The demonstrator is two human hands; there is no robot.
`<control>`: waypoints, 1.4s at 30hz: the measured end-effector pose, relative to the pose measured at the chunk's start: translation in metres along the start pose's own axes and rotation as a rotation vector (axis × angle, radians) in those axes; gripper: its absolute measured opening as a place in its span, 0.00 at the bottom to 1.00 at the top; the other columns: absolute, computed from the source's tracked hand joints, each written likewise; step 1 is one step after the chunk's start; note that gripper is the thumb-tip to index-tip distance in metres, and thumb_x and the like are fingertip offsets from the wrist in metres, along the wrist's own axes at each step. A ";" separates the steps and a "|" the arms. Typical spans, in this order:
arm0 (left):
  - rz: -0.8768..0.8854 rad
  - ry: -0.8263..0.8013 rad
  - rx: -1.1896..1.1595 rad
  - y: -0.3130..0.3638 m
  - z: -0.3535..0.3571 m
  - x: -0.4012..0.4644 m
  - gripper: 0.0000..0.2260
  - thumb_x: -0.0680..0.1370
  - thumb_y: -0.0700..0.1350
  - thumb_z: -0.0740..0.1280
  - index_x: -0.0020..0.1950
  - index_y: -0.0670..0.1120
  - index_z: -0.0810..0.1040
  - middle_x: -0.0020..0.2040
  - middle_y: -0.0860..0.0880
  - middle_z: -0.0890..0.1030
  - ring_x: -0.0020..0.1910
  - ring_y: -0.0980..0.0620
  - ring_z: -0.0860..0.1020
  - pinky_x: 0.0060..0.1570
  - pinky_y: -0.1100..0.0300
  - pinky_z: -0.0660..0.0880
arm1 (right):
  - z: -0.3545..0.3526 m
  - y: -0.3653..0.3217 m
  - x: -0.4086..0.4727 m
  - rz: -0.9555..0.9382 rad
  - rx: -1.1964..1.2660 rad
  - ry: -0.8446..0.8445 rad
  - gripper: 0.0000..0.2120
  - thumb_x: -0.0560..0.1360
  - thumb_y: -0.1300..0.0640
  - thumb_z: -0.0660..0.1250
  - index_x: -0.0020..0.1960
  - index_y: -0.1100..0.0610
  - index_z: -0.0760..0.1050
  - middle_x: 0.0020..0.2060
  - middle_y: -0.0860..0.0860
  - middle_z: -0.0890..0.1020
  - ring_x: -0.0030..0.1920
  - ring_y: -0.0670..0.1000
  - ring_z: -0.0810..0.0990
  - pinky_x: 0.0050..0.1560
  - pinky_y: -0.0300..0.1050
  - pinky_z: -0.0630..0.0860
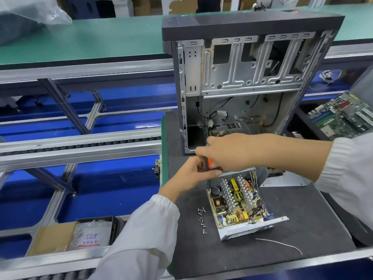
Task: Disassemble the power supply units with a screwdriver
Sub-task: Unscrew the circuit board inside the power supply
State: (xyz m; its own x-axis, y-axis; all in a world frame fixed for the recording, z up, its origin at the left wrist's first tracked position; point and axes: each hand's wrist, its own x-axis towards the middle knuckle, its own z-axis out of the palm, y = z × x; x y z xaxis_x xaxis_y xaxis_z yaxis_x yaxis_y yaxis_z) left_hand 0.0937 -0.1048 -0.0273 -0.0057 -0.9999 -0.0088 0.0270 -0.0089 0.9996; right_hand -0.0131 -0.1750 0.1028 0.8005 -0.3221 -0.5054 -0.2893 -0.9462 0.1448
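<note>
The opened PSU (pixel 240 201) lies tilted on the dark mat (pixel 302 209), lid off, its bare board crowded with ribbed grey heatsinks, yellow transformers, copper coils and black capacitors inside a perforated sheet-metal tray. Both hands meet just above its far edge. The right hand (pixel 232 152) reaches in from the right, fingers curled down over the orange-and-black screwdriver (pixel 212 163), whose handle alone shows beneath the palm; the tip is hidden. The left hand (pixel 193 174) comes up from below, fingers bent around the handle's lower end, thumb lying along the PSU's upper rim. So the unit sits directly under and toward the person from the grip, touching the left thumb. Small silvery screws (pixel 201 219) lie scattered on the mat just left of the tray, and a thin white wire (pixel 282 243) curves near its front. Behind stands a stripped steel case (pixel 242 77), ribbed and punched
</note>
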 end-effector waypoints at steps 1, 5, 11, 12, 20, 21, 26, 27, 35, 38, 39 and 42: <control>-0.002 -0.007 -0.001 -0.001 0.000 0.001 0.10 0.76 0.32 0.69 0.52 0.44 0.78 0.47 0.50 0.84 0.52 0.54 0.82 0.55 0.63 0.75 | -0.001 0.002 0.000 -0.029 0.037 -0.028 0.16 0.78 0.59 0.65 0.61 0.50 0.64 0.49 0.51 0.66 0.37 0.50 0.71 0.32 0.45 0.68; -0.019 -0.006 0.050 -0.001 0.000 0.001 0.06 0.78 0.34 0.68 0.50 0.44 0.81 0.43 0.50 0.84 0.48 0.56 0.82 0.51 0.66 0.75 | -0.006 -0.002 0.001 0.058 0.094 0.095 0.20 0.76 0.41 0.64 0.60 0.51 0.64 0.48 0.53 0.70 0.35 0.52 0.72 0.31 0.46 0.66; -0.034 0.009 0.043 -0.003 0.000 0.004 0.07 0.76 0.33 0.70 0.52 0.41 0.80 0.45 0.52 0.84 0.48 0.56 0.81 0.54 0.63 0.76 | -0.002 -0.011 0.005 0.111 -0.144 0.150 0.08 0.80 0.59 0.59 0.58 0.59 0.70 0.48 0.55 0.76 0.42 0.55 0.78 0.33 0.45 0.67; -0.035 0.000 0.039 -0.004 0.000 0.004 0.08 0.75 0.34 0.70 0.54 0.40 0.80 0.47 0.50 0.83 0.49 0.56 0.80 0.55 0.62 0.75 | -0.003 -0.009 0.003 0.080 -0.082 0.091 0.10 0.79 0.60 0.61 0.60 0.57 0.67 0.48 0.54 0.72 0.38 0.53 0.75 0.31 0.44 0.66; -0.087 0.004 0.016 -0.002 0.004 0.008 0.11 0.75 0.37 0.72 0.50 0.52 0.85 0.46 0.56 0.84 0.48 0.63 0.80 0.48 0.71 0.74 | -0.008 -0.011 0.005 0.153 -0.033 0.123 0.28 0.76 0.34 0.55 0.60 0.58 0.67 0.38 0.52 0.66 0.33 0.54 0.69 0.33 0.46 0.66; -0.078 -0.003 0.017 -0.001 0.004 0.009 0.13 0.75 0.36 0.72 0.46 0.56 0.85 0.45 0.57 0.84 0.47 0.63 0.80 0.48 0.71 0.74 | -0.006 -0.013 0.007 0.170 -0.076 0.142 0.26 0.78 0.36 0.53 0.57 0.59 0.69 0.37 0.52 0.68 0.34 0.54 0.69 0.33 0.46 0.66; -0.066 -0.013 -0.026 -0.004 0.003 0.011 0.14 0.73 0.34 0.73 0.56 0.45 0.79 0.46 0.56 0.85 0.50 0.60 0.81 0.49 0.69 0.75 | -0.010 -0.001 0.002 0.017 0.057 -0.089 0.15 0.78 0.60 0.63 0.62 0.53 0.65 0.53 0.53 0.68 0.36 0.51 0.71 0.31 0.44 0.65; -0.079 -0.011 -0.035 -0.004 0.003 0.011 0.15 0.74 0.34 0.73 0.58 0.43 0.77 0.47 0.55 0.85 0.50 0.60 0.82 0.49 0.69 0.75 | -0.013 0.002 -0.001 -0.012 0.120 -0.138 0.18 0.76 0.58 0.65 0.63 0.51 0.63 0.54 0.53 0.65 0.38 0.51 0.72 0.32 0.44 0.66; -0.084 -0.030 0.018 0.001 0.005 0.012 0.16 0.74 0.35 0.72 0.44 0.59 0.85 0.42 0.56 0.83 0.44 0.63 0.79 0.46 0.72 0.75 | -0.013 -0.017 0.000 0.149 -0.136 0.082 0.16 0.82 0.49 0.55 0.59 0.61 0.72 0.48 0.55 0.75 0.42 0.56 0.76 0.38 0.47 0.71; -0.074 -0.029 0.006 -0.003 0.005 0.014 0.16 0.74 0.32 0.72 0.58 0.47 0.80 0.50 0.49 0.84 0.48 0.63 0.81 0.47 0.71 0.75 | -0.014 -0.010 -0.003 0.065 0.001 -0.052 0.16 0.77 0.63 0.63 0.63 0.57 0.65 0.52 0.54 0.69 0.37 0.53 0.72 0.30 0.44 0.65; -0.079 -0.034 0.009 -0.003 0.005 0.015 0.16 0.74 0.33 0.72 0.61 0.41 0.77 0.52 0.47 0.83 0.50 0.62 0.81 0.48 0.70 0.75 | -0.014 -0.006 -0.005 0.036 0.069 -0.090 0.19 0.75 0.63 0.65 0.64 0.55 0.63 0.52 0.53 0.66 0.38 0.53 0.72 0.31 0.44 0.65; -0.094 -0.032 0.064 -0.001 0.006 0.015 0.12 0.74 0.35 0.72 0.56 0.41 0.78 0.48 0.52 0.83 0.49 0.59 0.81 0.50 0.66 0.76 | -0.013 -0.002 -0.005 0.052 0.114 -0.036 0.23 0.75 0.47 0.68 0.63 0.52 0.62 0.53 0.53 0.65 0.42 0.56 0.75 0.36 0.48 0.70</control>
State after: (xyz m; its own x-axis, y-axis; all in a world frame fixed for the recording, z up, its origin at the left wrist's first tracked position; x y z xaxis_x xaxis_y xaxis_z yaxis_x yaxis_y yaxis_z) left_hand 0.0878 -0.1202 -0.0282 -0.0370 -0.9940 -0.1030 -0.0386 -0.1016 0.9941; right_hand -0.0095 -0.1723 0.1162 0.7639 -0.3674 -0.5306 -0.3894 -0.9180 0.0751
